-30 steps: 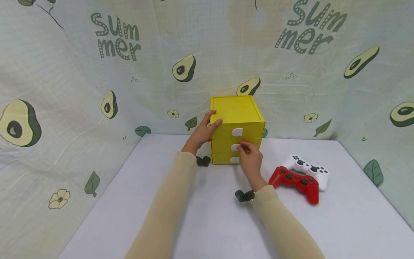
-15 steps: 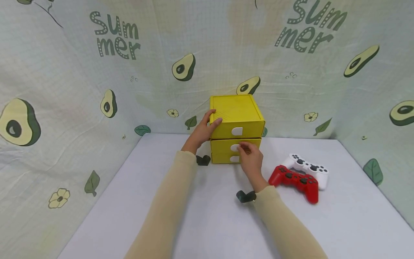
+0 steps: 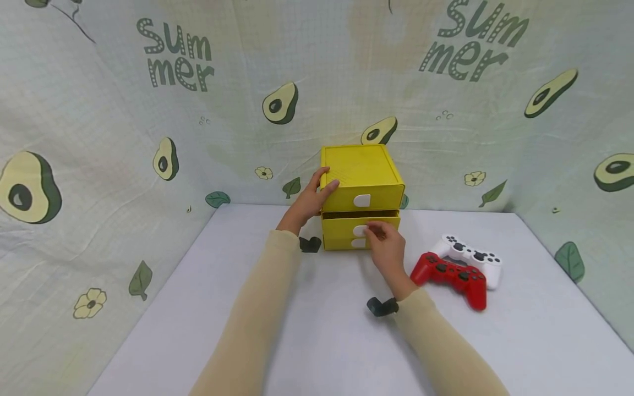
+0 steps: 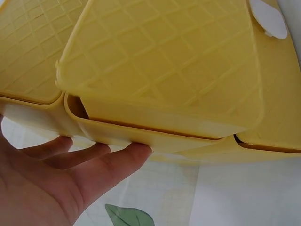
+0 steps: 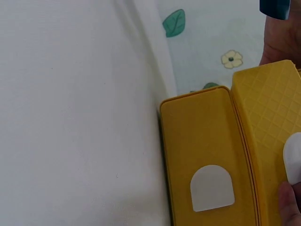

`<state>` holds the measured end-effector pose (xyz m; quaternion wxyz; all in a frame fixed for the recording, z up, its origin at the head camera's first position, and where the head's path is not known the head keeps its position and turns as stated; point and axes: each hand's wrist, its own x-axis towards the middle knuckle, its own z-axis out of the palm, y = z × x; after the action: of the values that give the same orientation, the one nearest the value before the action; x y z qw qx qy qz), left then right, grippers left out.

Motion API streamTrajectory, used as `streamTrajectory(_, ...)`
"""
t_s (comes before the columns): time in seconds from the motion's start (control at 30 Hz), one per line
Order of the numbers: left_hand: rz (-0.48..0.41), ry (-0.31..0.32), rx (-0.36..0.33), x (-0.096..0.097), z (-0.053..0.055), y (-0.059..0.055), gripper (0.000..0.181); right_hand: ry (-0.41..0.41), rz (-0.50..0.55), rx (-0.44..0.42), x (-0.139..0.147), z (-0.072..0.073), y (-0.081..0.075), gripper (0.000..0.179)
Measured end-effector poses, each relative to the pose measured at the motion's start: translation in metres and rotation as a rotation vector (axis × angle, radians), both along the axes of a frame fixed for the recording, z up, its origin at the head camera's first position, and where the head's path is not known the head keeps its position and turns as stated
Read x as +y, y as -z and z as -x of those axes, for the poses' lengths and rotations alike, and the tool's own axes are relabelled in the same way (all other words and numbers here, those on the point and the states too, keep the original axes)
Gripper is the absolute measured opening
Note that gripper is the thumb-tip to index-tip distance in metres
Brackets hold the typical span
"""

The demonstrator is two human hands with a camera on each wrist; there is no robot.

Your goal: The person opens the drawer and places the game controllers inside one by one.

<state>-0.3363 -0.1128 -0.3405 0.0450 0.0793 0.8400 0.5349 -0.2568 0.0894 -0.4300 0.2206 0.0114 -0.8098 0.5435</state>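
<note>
A yellow drawer unit (image 3: 361, 165) with three stacked drawers stands at the back of the table in the head view. Its middle drawer (image 3: 339, 224) juts out a little, leaving a dark gap above its front. My right hand (image 3: 388, 245) pinches that drawer's white tab handle (image 3: 359, 231); the right wrist view shows a fingertip at the handle (image 5: 293, 157). Against the unit's left side rests my left hand (image 3: 307, 204), thumb near the upper front corner. Its extended fingers (image 4: 113, 165) touch the side wall in the left wrist view. The drawer's contents are hidden.
A red game controller (image 3: 451, 278) lies right of the unit, partly over a white game controller (image 3: 490, 267). A printed cloth (image 3: 238, 143) with avocados hangs behind the white table (image 3: 327, 330). The bottom drawer (image 5: 202, 136) is closed.
The middle drawer has slid out toward me, and the gap above it has widened. My right hand has moved slightly back and down with the handle. My left hand has stayed in place.
</note>
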Motion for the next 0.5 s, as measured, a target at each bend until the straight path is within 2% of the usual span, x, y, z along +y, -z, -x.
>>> streamTrajectory(0.5,0.008,0.047,-0.05,-0.002,-0.002,-0.005,0.078,-0.028,-0.037,-0.055,0.006,-0.02,-0.005,0.02)
